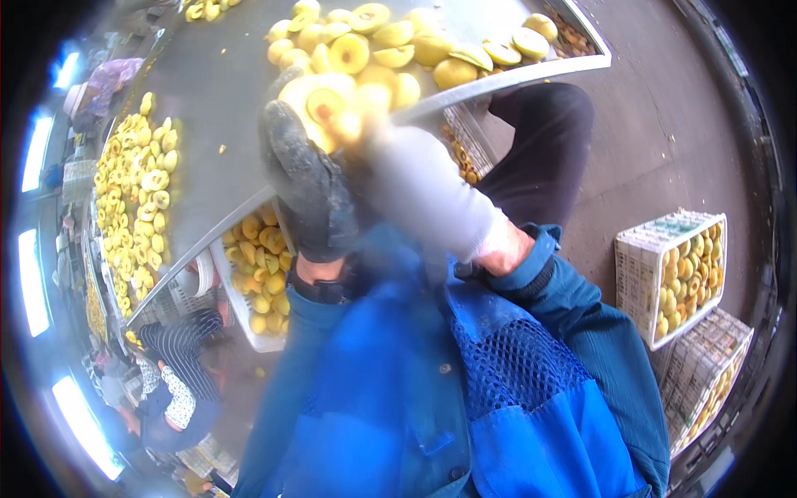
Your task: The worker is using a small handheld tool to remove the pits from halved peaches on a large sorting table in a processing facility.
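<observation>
My left hand (306,171), in a dirty dark glove, is raised over the edge of a metal worktable (212,112). Its fingers lie along the left side of a bright yellow fruit half (325,106), likely a peach, with a round pit hollow. Close beside it, my right hand (417,180) wears a pale grey-white glove. Blur and glare hide the right fingertips, so whether they hold anything is unclear. Just beyond both hands, a heap of yellow fruit halves (395,56) lies on the table, cut faces showing on several.
Brown pits or scraps (570,37) fill the table's right corner. Below the edge stand a white crate of fruit halves (258,267) and a crate holding brownish pieces (464,149). Fruit crates (672,274) sit on the floor at right. Another pile (137,199) lies left, near a seated person (177,386).
</observation>
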A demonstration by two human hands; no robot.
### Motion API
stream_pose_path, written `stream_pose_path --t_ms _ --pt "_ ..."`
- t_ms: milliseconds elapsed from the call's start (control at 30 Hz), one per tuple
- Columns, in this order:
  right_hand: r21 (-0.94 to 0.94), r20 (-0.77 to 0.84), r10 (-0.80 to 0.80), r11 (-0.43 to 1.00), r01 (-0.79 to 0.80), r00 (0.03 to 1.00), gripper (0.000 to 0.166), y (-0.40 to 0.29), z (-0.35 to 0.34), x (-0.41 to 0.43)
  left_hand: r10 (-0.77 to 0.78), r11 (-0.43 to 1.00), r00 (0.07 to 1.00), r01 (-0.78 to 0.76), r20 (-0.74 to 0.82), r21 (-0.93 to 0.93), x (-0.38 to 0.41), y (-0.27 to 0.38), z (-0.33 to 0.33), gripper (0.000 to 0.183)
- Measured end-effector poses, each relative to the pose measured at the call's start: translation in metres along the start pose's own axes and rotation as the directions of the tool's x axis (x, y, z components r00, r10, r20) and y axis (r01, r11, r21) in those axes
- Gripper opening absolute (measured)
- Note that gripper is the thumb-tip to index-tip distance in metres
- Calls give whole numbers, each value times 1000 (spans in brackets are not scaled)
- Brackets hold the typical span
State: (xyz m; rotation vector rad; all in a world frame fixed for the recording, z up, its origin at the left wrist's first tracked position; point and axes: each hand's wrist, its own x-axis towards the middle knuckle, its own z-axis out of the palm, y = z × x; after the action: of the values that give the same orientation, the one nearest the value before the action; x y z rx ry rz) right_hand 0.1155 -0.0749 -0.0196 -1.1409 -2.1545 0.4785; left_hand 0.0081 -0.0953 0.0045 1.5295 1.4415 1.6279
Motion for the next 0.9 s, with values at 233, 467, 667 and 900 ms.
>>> stream_pose_path --t_ms 233,467,667,900 --pt "-31 280 48 999 -41 959 34 11 1 3 155 985 985 -148 -76 93 21 -16 10 42" --pt "778 426 99 468 -420 899 24 12 -23 -13 -17 999 1000 18 15 -42 19 -10 15 44" --pt "759 540 43 407 -509 840 22 11 -43 -14 99 959 974 -38 205 -280 30 -27 5 66" --pt "735 439 -20 583 -346 898 25 17 -43 -22 210 977 929 -212 304 -26 27 -17 -2 73"
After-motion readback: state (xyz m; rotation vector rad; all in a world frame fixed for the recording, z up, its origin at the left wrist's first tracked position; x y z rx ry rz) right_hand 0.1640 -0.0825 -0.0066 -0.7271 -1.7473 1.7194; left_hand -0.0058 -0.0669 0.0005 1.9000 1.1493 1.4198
